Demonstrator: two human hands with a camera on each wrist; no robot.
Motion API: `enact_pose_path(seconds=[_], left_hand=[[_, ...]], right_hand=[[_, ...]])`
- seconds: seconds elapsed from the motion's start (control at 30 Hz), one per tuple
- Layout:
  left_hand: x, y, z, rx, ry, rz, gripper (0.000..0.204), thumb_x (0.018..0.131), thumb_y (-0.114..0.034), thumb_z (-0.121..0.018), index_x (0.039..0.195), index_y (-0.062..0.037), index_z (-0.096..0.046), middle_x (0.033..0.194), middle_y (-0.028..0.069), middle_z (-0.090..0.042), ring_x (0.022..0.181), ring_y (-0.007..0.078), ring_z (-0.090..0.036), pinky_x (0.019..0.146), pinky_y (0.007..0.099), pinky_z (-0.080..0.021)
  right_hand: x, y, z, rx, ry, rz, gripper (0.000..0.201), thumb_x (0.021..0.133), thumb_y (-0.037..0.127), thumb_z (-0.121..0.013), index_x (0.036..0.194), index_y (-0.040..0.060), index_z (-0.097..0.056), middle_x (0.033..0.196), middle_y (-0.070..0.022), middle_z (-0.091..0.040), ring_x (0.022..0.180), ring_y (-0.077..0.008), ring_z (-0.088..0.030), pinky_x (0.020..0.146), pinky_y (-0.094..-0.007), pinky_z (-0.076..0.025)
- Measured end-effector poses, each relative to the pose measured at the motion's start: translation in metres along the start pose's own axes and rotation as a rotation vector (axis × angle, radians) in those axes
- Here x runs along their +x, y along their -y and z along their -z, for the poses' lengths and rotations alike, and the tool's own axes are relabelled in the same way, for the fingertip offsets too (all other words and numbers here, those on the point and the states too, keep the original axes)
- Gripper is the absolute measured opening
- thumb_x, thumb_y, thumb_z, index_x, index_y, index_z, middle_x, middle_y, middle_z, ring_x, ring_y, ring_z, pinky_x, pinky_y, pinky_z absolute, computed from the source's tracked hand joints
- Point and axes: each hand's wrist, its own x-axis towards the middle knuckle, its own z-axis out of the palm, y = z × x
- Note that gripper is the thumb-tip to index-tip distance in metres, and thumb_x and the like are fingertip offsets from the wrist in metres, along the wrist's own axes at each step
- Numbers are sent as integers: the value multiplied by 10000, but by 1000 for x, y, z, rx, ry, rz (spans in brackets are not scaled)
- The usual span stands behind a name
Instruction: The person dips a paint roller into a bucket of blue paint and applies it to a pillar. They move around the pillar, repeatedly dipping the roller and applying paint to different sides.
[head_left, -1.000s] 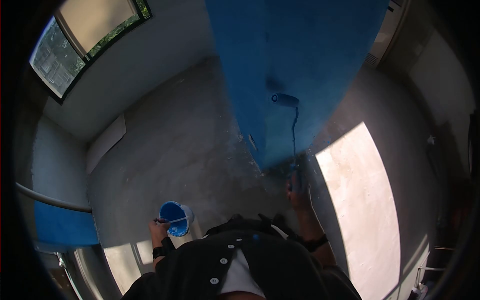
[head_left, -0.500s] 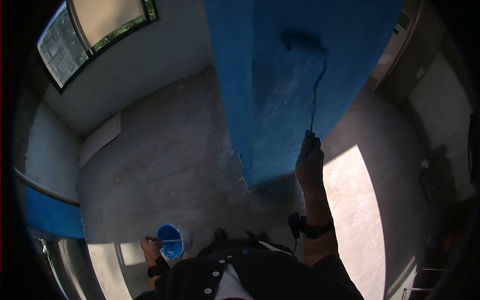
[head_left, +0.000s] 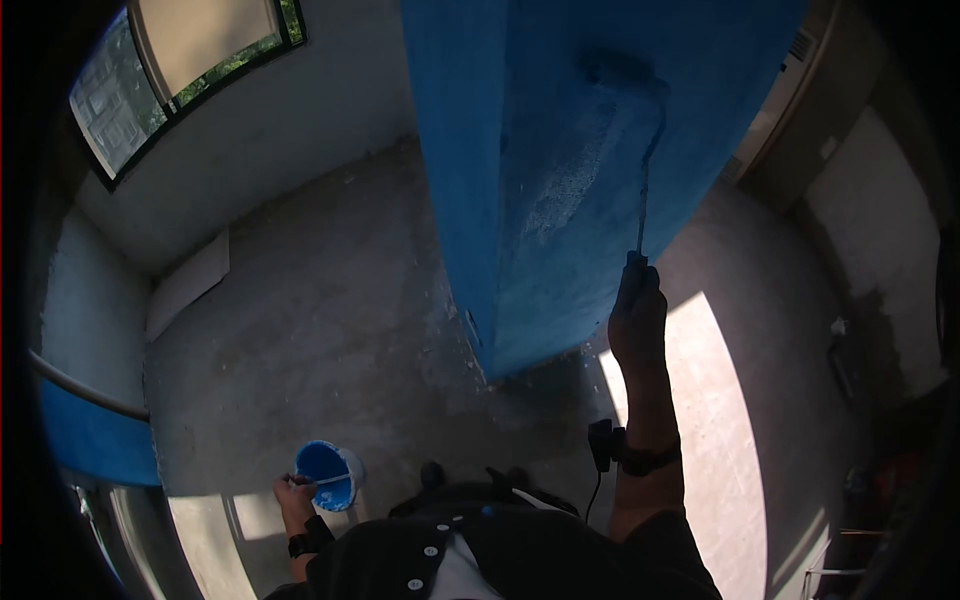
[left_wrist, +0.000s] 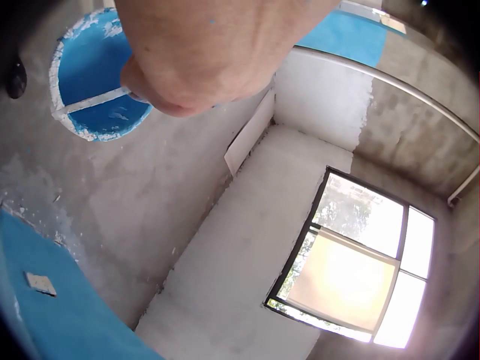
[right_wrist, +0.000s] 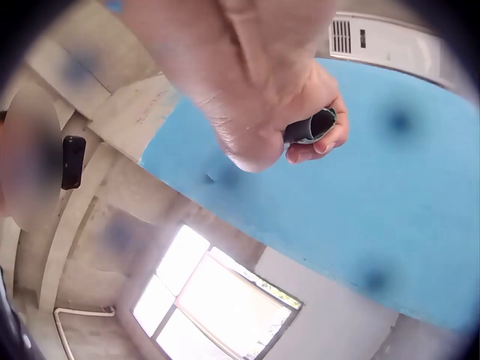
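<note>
My right hand [head_left: 638, 315] grips the handle of a paint roller [head_left: 622, 72], its arm stretched forward. The roller's sleeve lies against the blue column [head_left: 465, 200], high on the face to the right of its corner. Below the sleeve runs a speckled, paler streak [head_left: 572, 185]. In the right wrist view, fingers curl round the dark handle end [right_wrist: 311, 127]. Low at the left, my left hand [head_left: 295, 503] holds a white bucket [head_left: 354, 478] by its handle strip [left_wrist: 94, 101]. Blue paint coats the bucket's inside, and its rim [left_wrist: 55, 82] is crusted with white and blue.
Grey concrete floor [head_left: 300, 330] surrounds the column, with a bright sunlit patch [head_left: 715, 430] to the right. A pale board [head_left: 190, 285] leans at the left wall beneath a window [head_left: 200, 60]. A pipe [head_left: 90, 385] runs along the left side.
The roller has gone from low on the column to high up its face, the right arm reaching out with it. A paler streak now shows below it. The left hand still holds the bucket.
</note>
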Motion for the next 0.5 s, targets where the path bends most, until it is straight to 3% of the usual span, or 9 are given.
enact_pose_path(seconds=[0.07,0.13,0.17,0.2,0.23,0.33,0.4,0.43,0.5], left_hand=[[-18,3,6,1,-31,-3,106,789,-141,-418,805,-49,-368,675,22,-407,603,99,-425,507,209,-326],[-28,11,23,880,421,-646,307,717,39,-423,1018,78,-377,810,77,-447,725,109,-463,565,216,-398],[-14,8,26,849,449,-644,307,717,39,-423,1018,78,-377,810,77,-447,725,109,-463,565,216,-398],[11,-2,30,668,378,-505,358,702,51,-431,1050,82,-355,836,91,-443,728,115,-465,558,221,-402],[33,-10,34,498,306,-358,410,687,64,-439,1082,86,-333,862,105,-439,731,121,-467,551,226,-407],[54,-10,27,495,422,-365,432,662,93,-454,1078,78,-340,833,109,-441,711,124,-470,536,227,-410],[33,0,20,1241,200,-946,415,659,101,-454,1061,75,-353,811,110,-445,675,124,-466,528,228,-407],[14,4,15,1231,211,-946,415,659,101,-454,1061,75,-353,811,110,-445,675,124,-466,528,228,-407],[-17,13,3,1102,325,-852,244,675,52,-463,908,69,-391,783,75,-433,641,101,-449,512,204,-397]], right_hand=[[-3,-5,-4,-30,1,11,302,904,223,-354,929,-60,-457,745,-250,-568,704,-388,-562,539,-426,-422],[-33,-22,-19,-23,64,-32,284,901,210,-351,910,-57,-447,779,-270,-565,764,-408,-553,595,-440,-439],[-54,-35,-31,-4,41,-69,285,902,225,-353,911,-38,-464,774,-267,-559,773,-423,-536,619,-431,-431],[-75,-43,-36,-121,157,-230,300,895,262,-360,923,-19,-465,771,-263,-560,767,-428,-533,627,-463,-416],[-98,-68,-50,-154,177,-253,313,885,288,-373,941,-8,-458,752,-274,-555,755,-435,-532,627,-487,-409],[-106,-65,-46,-255,198,-282,315,878,292,-386,904,-14,-457,703,-269,-551,724,-445,-530,612,-504,-401],[-85,-34,-22,-225,126,-240,291,881,260,-385,855,-21,-454,655,-254,-547,684,-442,-529,573,-496,-400],[-64,-20,-11,-176,46,-136,288,889,260,-365,874,-10,-462,698,-252,-569,719,-431,-549,609,-493,-422],[-20,6,12,-124,-12,-13,273,896,223,-366,886,-30,-468,704,-249,-570,708,-408,-557,567,-453,-432]])
